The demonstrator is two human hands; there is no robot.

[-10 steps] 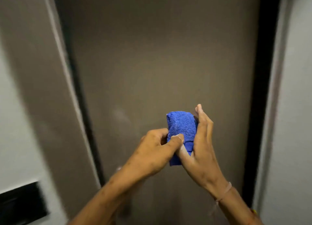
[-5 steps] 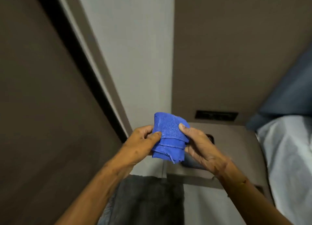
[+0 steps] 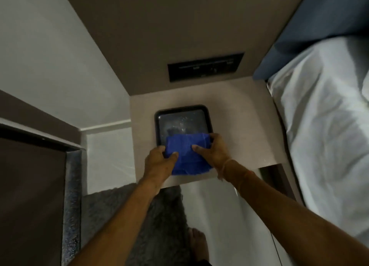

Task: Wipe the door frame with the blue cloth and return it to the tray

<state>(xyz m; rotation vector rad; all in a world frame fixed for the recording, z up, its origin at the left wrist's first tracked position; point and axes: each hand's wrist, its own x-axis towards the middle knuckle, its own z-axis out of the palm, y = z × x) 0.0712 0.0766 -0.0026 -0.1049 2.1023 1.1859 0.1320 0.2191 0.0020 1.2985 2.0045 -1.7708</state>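
A folded blue cloth [image 3: 187,155] is held between both hands over the near edge of a black tray [image 3: 180,108]. My left hand [image 3: 158,162] grips its left side, thumb on top. My right hand [image 3: 214,146] grips its right side, fingers curled over the far corner. The tray lies flat on a beige bedside shelf [image 3: 239,129]; its shiny inside shows beyond the cloth. The cloth's near part hangs over the shelf in front of the tray. The dark door [image 3: 30,195] and its frame [image 3: 71,185] are at the lower left.
A bed with white sheets [image 3: 329,125] and a blue headboard [image 3: 329,22] fills the right. A black switch panel [image 3: 205,66] sits on the wall above the shelf. A grey rug [image 3: 143,225] and a bare foot [image 3: 197,243] are below.
My view swung from the door to the bedside shelf. Both hands carried the cloth down and forward, from chest height to over the tray's near edge.
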